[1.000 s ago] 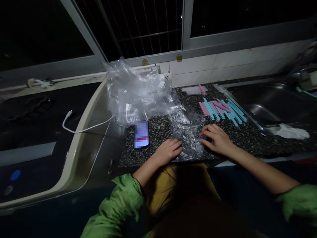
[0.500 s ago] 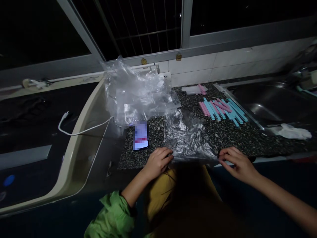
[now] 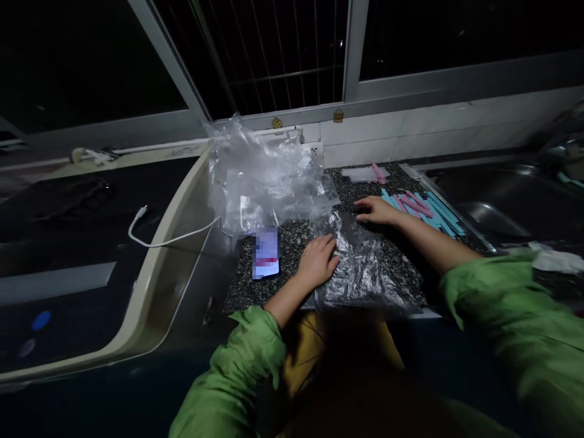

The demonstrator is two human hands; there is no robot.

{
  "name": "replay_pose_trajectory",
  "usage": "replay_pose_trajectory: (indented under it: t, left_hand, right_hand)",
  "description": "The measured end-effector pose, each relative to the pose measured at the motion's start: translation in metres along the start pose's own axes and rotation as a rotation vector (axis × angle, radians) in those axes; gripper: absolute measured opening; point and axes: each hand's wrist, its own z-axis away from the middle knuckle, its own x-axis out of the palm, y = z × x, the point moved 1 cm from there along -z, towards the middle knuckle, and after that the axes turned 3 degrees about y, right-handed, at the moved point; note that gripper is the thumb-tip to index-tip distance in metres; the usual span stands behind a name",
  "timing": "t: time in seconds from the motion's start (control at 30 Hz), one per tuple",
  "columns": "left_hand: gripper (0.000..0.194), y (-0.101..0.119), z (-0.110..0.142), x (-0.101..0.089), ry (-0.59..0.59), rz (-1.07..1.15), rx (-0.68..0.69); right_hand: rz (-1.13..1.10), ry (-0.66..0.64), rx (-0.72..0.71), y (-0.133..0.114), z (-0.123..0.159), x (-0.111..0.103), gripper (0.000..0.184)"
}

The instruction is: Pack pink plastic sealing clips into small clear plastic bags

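A clear, wrinkled plastic bag (image 3: 360, 277) is spread over the speckled counter at its front edge. My left hand (image 3: 318, 261) rests palm down on the bag's left side, fingers stretched out. Near the bag's far edge, my right hand (image 3: 378, 212) reaches in from the right with its fingers apart, holding nothing that I can see. Just behind that hand lies a group of blue and pink flat strips (image 3: 440, 214), partly covered by my right forearm. A heap of clear plastic bags (image 3: 269, 179) sits beyond my left hand.
A lit phone (image 3: 266, 252) lies left of the bag. A white cable (image 3: 182, 236) runs from the dark-topped appliance (image 3: 150, 298) toward the heap. Pink strips lie on a whitish packet (image 3: 362, 174) by the tiled wall. At right are a metal sink (image 3: 497, 194) and crumpled white tissue (image 3: 559, 260).
My right hand has moved from the bag's front right corner up and left to its far edge. My left hand has slid forward and right onto the bag. The view has shifted slightly.
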Motion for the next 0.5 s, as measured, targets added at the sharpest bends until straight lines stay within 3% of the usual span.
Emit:
replay_pose_trajectory:
  t: [0.1, 0.17, 0.27, 0.37, 0.5]
  left_hand:
    - [0.052, -0.006, 0.006, 0.012, -0.083, -0.047, -0.053]
    - [0.057, -0.011, 0.01, 0.016, -0.149, -0.076, -0.093]
    - [0.06, -0.015, 0.014, 0.018, -0.194, -0.126, -0.156]
    - [0.061, -0.016, 0.016, 0.02, -0.167, -0.138, -0.185]
    - [0.056, -0.015, 0.013, 0.018, -0.094, -0.095, -0.215]
  right_hand:
    - [0.0, -0.212, -0.037, -0.002, -0.025, 0.013, 0.014]
    - [0.005, -0.243, -0.036, -0.001, -0.033, 0.014, 0.008]
    - [0.045, -0.208, -0.004, 0.003, -0.04, 0.01, 0.012]
    - [0.095, -0.11, 0.03, 0.007, -0.04, 0.0, 0.011]
    - [0.122, 0.013, 0.03, 0.005, -0.013, -0.01, 0.016]
